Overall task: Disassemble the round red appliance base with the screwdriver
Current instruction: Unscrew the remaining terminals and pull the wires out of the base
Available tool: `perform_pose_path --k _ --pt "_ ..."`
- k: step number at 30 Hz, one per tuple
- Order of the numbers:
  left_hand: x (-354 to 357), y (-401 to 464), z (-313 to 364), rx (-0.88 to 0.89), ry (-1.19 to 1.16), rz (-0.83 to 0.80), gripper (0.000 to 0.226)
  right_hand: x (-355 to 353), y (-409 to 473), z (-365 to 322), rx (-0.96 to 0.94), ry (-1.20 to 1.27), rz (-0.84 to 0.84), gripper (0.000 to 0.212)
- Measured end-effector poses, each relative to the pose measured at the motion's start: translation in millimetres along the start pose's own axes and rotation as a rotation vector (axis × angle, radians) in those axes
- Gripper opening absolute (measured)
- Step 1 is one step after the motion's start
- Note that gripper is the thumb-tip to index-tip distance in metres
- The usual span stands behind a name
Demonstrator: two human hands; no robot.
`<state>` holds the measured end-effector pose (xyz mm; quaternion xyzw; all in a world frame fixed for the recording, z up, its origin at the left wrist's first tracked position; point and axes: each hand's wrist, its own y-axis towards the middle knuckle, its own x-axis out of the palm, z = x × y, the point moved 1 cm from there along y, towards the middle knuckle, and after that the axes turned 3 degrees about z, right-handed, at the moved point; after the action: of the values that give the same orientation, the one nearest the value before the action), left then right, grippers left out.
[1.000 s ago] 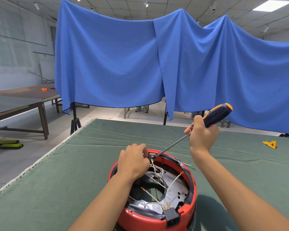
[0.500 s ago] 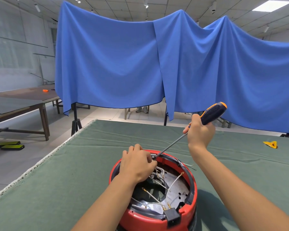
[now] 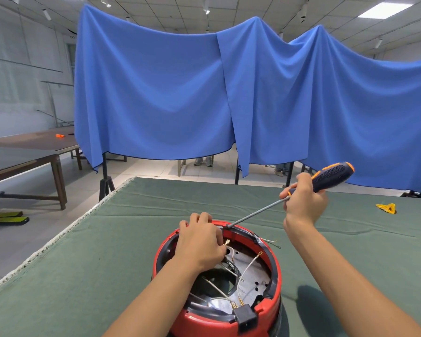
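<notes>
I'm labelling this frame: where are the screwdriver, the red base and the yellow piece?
screwdriver (image 3: 332,176): head view, on its handle.
red base (image 3: 204,323): head view, on its near outer wall.
yellow piece (image 3: 387,207): head view, on its middle.

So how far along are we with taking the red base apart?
Done: the red base is already open, with loose wires and its metal plate showing. In hand: the right hand holds the screwdriver, tip at the far rim, while the left hand grips there. Left: the inner parts are still inside.
</notes>
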<state>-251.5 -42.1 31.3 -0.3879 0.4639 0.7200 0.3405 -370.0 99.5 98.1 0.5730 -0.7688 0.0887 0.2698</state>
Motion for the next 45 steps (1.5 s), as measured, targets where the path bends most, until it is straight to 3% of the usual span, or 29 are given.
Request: perform_pose_path --k 3,9,13,16,18,21,24,27,30,33,36,39,42,45 --pt "0 1 -1 -0.001 -0.051 0.012 0.013 -16 -5 0 0.041 0.092 0.064 0.024" --pt "-7 1 0 0.0 -0.196 0.264 0.014 -38 -17 11 -0.014 0.124 0.036 0.027" --pt "-13 -2 7 0.027 -0.21 0.435 0.012 -39 -21 18 -0.096 0.016 -0.201 0.013" --pt "-18 -5 12 0.046 -0.186 0.525 0.007 -40 -32 31 -0.274 -0.26 -0.496 0.009" --pt "-19 -8 14 0.101 -0.17 0.535 0.007 -38 -41 37 -0.247 -0.337 -0.627 0.012" --pt "-18 -8 15 0.16 -0.149 0.558 0.012 -33 -48 36 -0.176 -0.409 -0.725 0.013" --pt "-17 -7 17 0.253 -0.137 0.568 0.005 -33 -50 32 -0.229 -0.479 -0.79 0.015" --pt "-17 -5 17 0.309 -0.127 0.554 0.004 -34 -50 32 -0.277 -0.53 -0.756 0.016" --pt "-16 -5 18 0.347 -0.151 0.541 0.006 -36 -48 35 -0.187 -0.422 -0.71 0.026" --pt "-18 -6 20 0.342 -0.152 0.534 0.012 -37 -47 32 -0.224 -0.342 -0.694 0.019" --pt "-18 -8 18 0.268 -0.113 0.449 0.033 -39 -34 28 -0.251 -0.247 -0.489 0.017" --pt "-9 -4 13 0.245 -0.095 0.261 0.047 -54 -12 30 -0.374 -0.351 -0.329 0.018" --pt "0 1 6 0.215 -0.069 0.089 0.051 -72 2 45 -0.523 -0.532 -0.287 0.026" --pt "5 4 1 0.178 -0.026 0.018 0.049 -86 10 62 -0.469 -0.678 -0.319 0.026"
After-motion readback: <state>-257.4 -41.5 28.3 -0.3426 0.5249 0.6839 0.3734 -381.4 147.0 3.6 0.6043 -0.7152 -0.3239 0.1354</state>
